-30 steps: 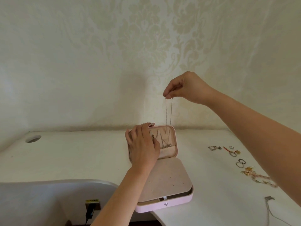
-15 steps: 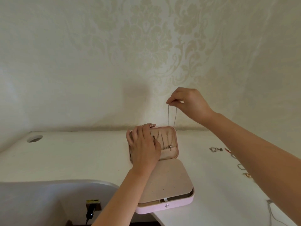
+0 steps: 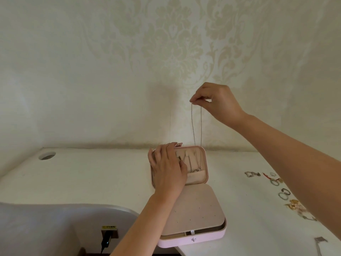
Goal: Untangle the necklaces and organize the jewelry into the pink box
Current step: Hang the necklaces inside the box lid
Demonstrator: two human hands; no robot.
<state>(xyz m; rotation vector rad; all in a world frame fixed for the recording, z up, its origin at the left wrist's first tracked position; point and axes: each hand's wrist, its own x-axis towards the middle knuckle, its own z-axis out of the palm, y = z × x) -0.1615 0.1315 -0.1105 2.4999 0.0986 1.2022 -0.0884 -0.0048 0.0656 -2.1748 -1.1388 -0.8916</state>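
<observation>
Hanging step, we reckon. Our right hand (image 3: 217,104) is up high, wrist bent down, pinching the necklace (image 3: 192,124). The chain drops straight below the pinch into the pink box (image 3: 191,239) lid (image 3: 206,163). Down-left of the pinch, our left hand (image 3: 167,170) lies on the lid; gripping or bracing, can't tell. Next up is probably lowering it onto a hook.

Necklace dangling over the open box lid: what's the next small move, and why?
Probably lower the right hand so the chain's top reaches the hooks in the lid. It pinches the necklace well above the pink box; the pendant already hangs by the lid pocket, and the left hand rests on the lid beside the hooks.
</observation>
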